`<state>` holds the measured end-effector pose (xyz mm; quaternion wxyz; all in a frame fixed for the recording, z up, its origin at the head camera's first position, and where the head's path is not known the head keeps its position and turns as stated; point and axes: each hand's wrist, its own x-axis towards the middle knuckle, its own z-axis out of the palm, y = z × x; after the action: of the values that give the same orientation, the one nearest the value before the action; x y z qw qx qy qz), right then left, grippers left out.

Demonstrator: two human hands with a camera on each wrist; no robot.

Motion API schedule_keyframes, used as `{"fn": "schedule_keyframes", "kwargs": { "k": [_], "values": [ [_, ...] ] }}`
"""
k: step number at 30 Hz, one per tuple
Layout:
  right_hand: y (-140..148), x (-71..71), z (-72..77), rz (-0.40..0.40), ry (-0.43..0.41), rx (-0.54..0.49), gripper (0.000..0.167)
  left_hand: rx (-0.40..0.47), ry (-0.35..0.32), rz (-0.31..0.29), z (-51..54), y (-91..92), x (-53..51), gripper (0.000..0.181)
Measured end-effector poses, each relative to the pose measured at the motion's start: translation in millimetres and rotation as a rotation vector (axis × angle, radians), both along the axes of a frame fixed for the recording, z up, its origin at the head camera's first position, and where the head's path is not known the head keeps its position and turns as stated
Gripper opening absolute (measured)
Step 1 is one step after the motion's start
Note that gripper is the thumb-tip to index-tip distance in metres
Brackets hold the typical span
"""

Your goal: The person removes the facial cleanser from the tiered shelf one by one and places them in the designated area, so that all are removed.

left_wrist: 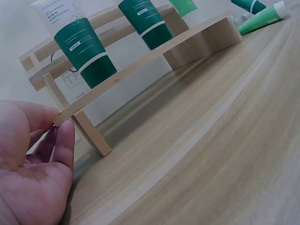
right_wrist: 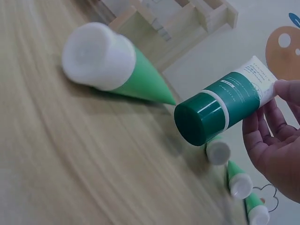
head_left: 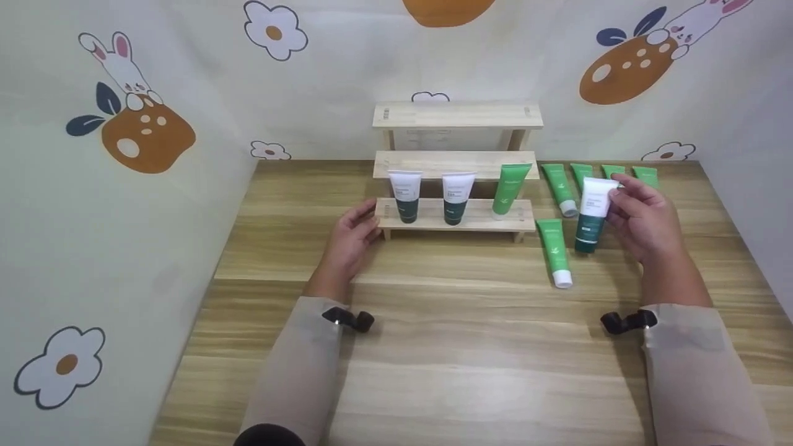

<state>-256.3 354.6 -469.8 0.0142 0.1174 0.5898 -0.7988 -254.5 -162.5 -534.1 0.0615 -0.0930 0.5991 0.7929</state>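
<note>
My right hand (head_left: pixel 644 217) pinches a white and dark green tube (head_left: pixel 593 217) near its top, cap down, above the table; the right wrist view shows the same tube (right_wrist: pixel 225 103) between thumb and fingers. With thumb and fingers, my left hand (head_left: pixel 352 241) grips the left end of the lowest step (left_wrist: pixel 117 80) of a wooden three-step rack (head_left: pixel 458 116). On that step stand two white and dark green tubes (head_left: pixel 406 197) (head_left: pixel 457 198) and, at its right, a green tube (head_left: pixel 512 189) leaning slightly.
Right of the rack, a green tube (head_left: pixel 555 253) lies on the table nearest the front, with several more green tubes (head_left: pixel 559 189) in a row behind it. Patterned cloth (head_left: pixel 334 93) rises behind and at both sides. The rack's upper two steps hold nothing.
</note>
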Motion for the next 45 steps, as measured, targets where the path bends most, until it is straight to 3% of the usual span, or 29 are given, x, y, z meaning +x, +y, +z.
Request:
{"fn": "schedule_keyframes", "kwargs": {
  "k": [9,13,28,39,45],
  "values": [
    [5.4,-1.0,-22.0,0.019,0.056,-0.112,0.035,0.004,0.002,0.02,-0.9,-0.9,1.1,0.047],
    [9.7,-1.4,-29.8,0.044,0.076,-0.099,0.032,0.002,0.0,0.022,-1.0,-1.9,1.0,0.047],
    [18.8,1.5,-41.6,0.148,0.053,0.039,0.052,0.001,-0.004,0.012,1.4,-2.8,1.0,0.048],
    [19.6,-1.5,-50.1,0.195,0.073,0.169,0.053,0.023,0.007,-0.006,0.8,-1.3,0.3,0.046],
    [19.0,-1.1,-51.1,0.184,0.038,0.271,0.05,0.006,-0.001,-0.007,1.7,0.5,1.3,0.045]
  ]
}}
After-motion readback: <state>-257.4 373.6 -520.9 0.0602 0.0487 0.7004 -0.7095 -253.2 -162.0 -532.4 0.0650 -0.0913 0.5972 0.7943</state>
